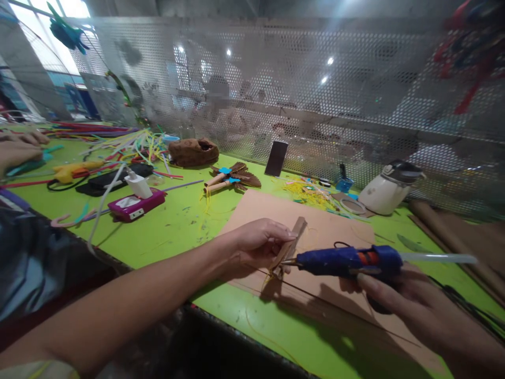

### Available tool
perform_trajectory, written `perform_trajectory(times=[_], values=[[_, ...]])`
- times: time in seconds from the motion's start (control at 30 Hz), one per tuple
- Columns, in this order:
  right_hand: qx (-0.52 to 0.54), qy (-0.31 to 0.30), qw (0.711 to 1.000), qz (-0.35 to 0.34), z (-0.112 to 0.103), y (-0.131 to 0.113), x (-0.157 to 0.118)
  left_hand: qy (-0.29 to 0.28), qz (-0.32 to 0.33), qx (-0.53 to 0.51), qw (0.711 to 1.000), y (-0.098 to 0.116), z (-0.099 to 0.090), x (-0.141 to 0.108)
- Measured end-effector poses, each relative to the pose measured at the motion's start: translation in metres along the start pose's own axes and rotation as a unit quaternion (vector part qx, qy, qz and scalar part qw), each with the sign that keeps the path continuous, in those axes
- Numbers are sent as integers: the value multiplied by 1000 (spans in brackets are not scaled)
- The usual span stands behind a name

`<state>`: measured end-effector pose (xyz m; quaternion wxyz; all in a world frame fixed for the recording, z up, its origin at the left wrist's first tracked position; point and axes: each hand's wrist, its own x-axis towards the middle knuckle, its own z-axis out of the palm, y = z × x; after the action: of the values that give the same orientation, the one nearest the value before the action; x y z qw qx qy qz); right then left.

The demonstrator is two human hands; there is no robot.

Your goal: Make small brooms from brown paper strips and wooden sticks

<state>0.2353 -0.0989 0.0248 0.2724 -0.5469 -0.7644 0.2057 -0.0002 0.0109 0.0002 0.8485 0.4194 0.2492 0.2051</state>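
Note:
In my right hand (394, 300) is a blue glue gun (339, 261) with a clear glue stick (437, 257) poking out of its back. Its metal nozzle points left and meets the lower end of a brown folded strip (299, 231). My left hand (264, 243) pinches that strip between thumb and fingers, tilted above a tan paper sheet (335, 221). A thin dark stick (327, 300) runs from near the strip toward the lower right. Yellow thread (267, 281) hangs at the strip's lower end, where details are hard to make out.
On the green table (169, 237) lie a purple power socket (136, 204), brown feathered pieces (236, 178), a brown pouch (193, 152) and yellow scraps (303, 192). A phone (276, 158) leans on the perforated panel. A white kettle-like container (389, 188) stands right. Another person's hand (21, 147) rests far left.

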Motion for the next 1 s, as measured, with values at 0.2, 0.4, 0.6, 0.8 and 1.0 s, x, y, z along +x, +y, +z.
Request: perform_trajectory(times=[0.2,0.4,0.6,0.8,1.0], values=[[-11,-2,1000,23,5,-6,2,-8,-11,0,1000,-2,-5,4],[100,-73,992,-10,7,-27,2,13,-11,-16,1000,-1,-2,0],[195,89,974,67,-3,2,5,4,29,9,1000,-1,-4,0],[90,276,944,157,-1,47,36,35,99,69,992,-4,-4,3],[-56,314,941,112,11,72,66,44,94,48,993,-7,-1,2]])
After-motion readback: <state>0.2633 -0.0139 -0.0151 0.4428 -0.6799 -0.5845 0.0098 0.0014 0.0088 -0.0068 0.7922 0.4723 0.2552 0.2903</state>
